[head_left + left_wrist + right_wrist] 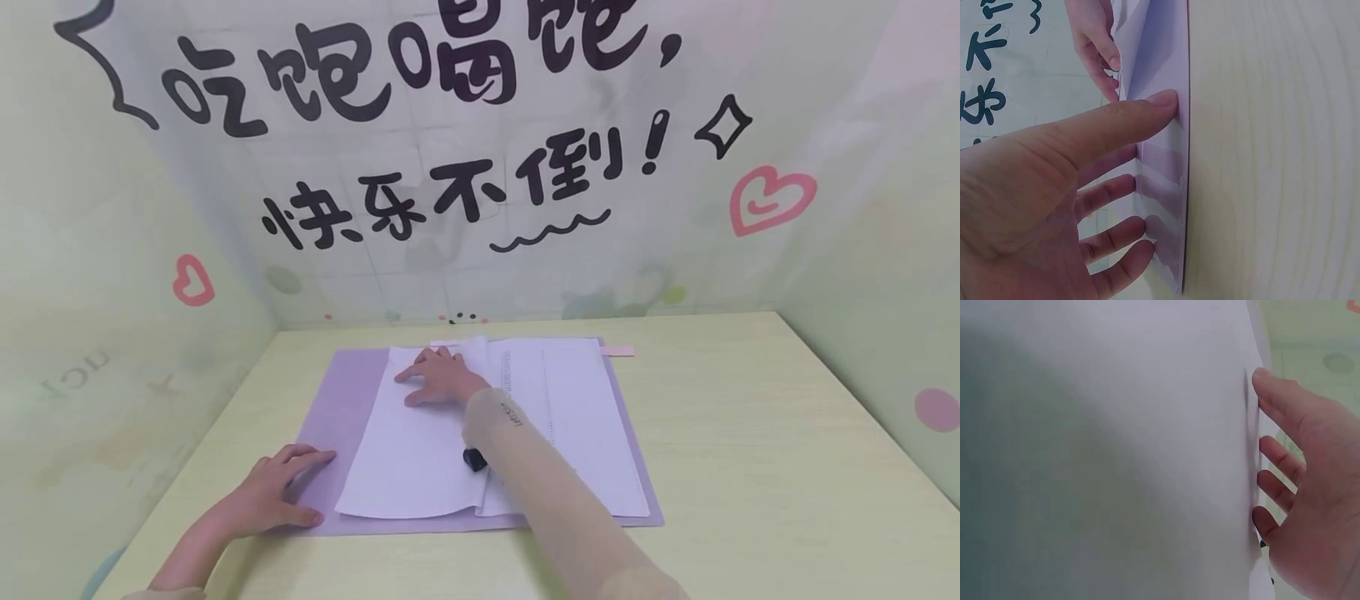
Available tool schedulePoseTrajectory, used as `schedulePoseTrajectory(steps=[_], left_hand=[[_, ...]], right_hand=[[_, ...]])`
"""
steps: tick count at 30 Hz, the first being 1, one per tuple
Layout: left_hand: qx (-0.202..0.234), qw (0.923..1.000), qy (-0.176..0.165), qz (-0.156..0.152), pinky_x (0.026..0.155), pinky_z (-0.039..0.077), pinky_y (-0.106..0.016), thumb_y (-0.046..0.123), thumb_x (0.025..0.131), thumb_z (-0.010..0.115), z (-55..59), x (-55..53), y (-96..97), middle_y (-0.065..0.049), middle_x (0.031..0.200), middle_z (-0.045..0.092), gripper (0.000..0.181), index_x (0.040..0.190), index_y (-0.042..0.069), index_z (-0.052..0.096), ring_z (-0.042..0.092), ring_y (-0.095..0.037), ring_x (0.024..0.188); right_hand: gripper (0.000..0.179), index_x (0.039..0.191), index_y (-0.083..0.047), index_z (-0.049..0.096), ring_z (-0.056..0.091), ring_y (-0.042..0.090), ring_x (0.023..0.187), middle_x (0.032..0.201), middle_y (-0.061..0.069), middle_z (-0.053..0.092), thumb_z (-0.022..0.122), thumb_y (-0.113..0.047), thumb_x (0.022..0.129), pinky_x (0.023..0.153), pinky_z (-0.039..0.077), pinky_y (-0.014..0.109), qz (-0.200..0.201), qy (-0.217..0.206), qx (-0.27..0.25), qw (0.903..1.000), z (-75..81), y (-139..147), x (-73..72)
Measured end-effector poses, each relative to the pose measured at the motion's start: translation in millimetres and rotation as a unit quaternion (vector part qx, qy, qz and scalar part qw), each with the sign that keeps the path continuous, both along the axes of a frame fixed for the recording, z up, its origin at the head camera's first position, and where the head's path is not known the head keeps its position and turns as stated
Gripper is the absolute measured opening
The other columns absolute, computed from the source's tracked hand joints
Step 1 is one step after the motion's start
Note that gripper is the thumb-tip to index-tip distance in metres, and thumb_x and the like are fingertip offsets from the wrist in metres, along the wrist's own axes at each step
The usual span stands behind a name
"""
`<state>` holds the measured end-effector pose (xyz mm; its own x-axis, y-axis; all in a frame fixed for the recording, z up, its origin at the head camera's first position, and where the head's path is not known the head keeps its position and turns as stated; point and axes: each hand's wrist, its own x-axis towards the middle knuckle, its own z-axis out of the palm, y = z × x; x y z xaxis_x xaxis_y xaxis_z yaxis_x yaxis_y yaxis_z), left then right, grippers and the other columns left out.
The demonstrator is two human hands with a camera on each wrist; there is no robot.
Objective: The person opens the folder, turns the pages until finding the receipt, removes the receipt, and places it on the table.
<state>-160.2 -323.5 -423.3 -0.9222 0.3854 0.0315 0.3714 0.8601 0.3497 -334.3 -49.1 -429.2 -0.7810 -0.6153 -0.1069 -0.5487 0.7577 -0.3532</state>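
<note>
- In the head view, we see a purple folder (348,400) lying open on the table (765,467), near the back edge and a little nearer to the left edge than to the right.
- Inside it we find a left sheet (405,462), whose front edge is curved, and a right sheet (592,433) with a printed column; a pink tab (618,351) sticks out at the folder's back right corner.
- The left hand (268,492) rests at the front left corner of the folder, thumb and fingers apart.
- The right hand (438,379) lies over the back part of the left sheet, fingers spread; a small black piece (475,459) shows beside its sleeve (555,483).
- Behind the back edge of the table, we notice a wall with black lettering (468,190).
- In the left wrist view, the left thumb touches the purple cover close to its edge, the fingers separated, and the paper bends up beyond.
- In the right wrist view, the right fingertips touch the white paper, slightly bent and apart; we see nothing clamped between them.
</note>
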Motion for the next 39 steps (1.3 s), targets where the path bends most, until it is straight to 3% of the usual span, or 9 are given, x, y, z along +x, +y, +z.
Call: schedulePoseTrajectory(steps=[6, 19, 24, 29, 35, 39], left_hand=[[0.0, 1.0, 0.001, 0.0, 0.081, 0.04, -0.036, 0.035, 0.062, 0.089, 0.4, 0.1, 0.9, -0.018, 0.13, 0.054, 0.079, 0.13, 0.007, 0.061, 0.048, -0.029, 0.1], [-0.001, 1.0, 0.006, -0.002, 0.081, 0.039, -0.035, 0.034, 0.063, 0.089, -1.6, -0.7, -0.9, -0.018, 0.13, 0.055, 0.078, 0.131, 0.008, 0.061, 0.048, -0.029, 0.103], [0.021, 0.9997, -0.006, 0.011, 0.082, 0.044, -0.037, 0.023, 0.068, 0.084, 4.0, 0.8, 2.3, -0.018, 0.129, 0.058, 0.064, 0.127, 0.009, 0.064, 0.053, -0.029, 0.106], [0.07, 0.9971, 0.0, 0.029, 0.079, 0.052, -0.045, 0.015, 0.078, 0.078, 10.5, -0.4, 16.5, -0.02, 0.12, 0.063, 0.047, 0.123, 0.006, 0.065, 0.063, -0.03, 0.098], [0.091, 0.9954, 0.006, 0.03, 0.076, 0.053, -0.034, 0.015, 0.08, 0.079, 12.4, 2.2, 45.7, -0.016, 0.119, 0.064, 0.045, 0.122, 0.006, 0.065, 0.064, -0.023, 0.093], [0.087, 0.9961, 0.015, 0.007, 0.075, 0.05, -0.028, 0.016, 0.078, 0.081, 8.8, 4.6, 59.9, -0.011, 0.118, 0.065, 0.047, 0.121, 0.008, 0.066, 0.06, -0.015, 0.09]], right_hand=[[0.052, 0.14, -0.038, 0.054, 0.035, 0.02, 0.138, 0.147, -0.002, 0.045, 0.067, -0.04, 0.09, 0.113, 0.03, 0.043, 0.012, -0.016, -0.009, 0.9998, 2.6, 7.1, -0.1], [0.054, 0.139, -0.038, 0.055, 0.036, 0.02, 0.137, 0.148, -0.002, 0.045, 0.071, -0.038, 0.088, 0.111, 0.03, 0.041, 0.021, -0.013, -0.011, 0.9996, 3.6, 10.8, 0.7], [0.053, 0.139, -0.039, 0.055, 0.036, 0.019, 0.135, 0.148, -0.003, 0.046, 0.071, -0.037, 0.088, 0.111, 0.031, 0.04, 0.023, -0.021, -0.014, 0.9994, 6.7, 12.1, 3.1], [0.054, 0.14, -0.038, 0.054, 0.035, 0.02, 0.137, 0.15, -0.002, 0.044, 0.07, -0.037, 0.089, 0.112, 0.03, 0.042, 0.026, -0.024, -0.015, 0.9993, 6.6, 12.5, 2.6], [0.054, 0.141, -0.038, 0.054, 0.034, 0.021, 0.139, 0.151, -0.002, 0.043, 0.07, -0.038, 0.089, 0.114, 0.029, 0.044, 0.022, -0.025, -0.01, 0.9994, 3.0, 11.0, -1.6], [0.054, 0.14, -0.04, 0.053, 0.034, 0.022, 0.14, 0.152, -0.002, 0.042, 0.071, -0.04, 0.089, 0.115, 0.029, 0.045, 0.019, -0.025, -0.004, 0.9995, 2.6, 10.0, -0.2]])
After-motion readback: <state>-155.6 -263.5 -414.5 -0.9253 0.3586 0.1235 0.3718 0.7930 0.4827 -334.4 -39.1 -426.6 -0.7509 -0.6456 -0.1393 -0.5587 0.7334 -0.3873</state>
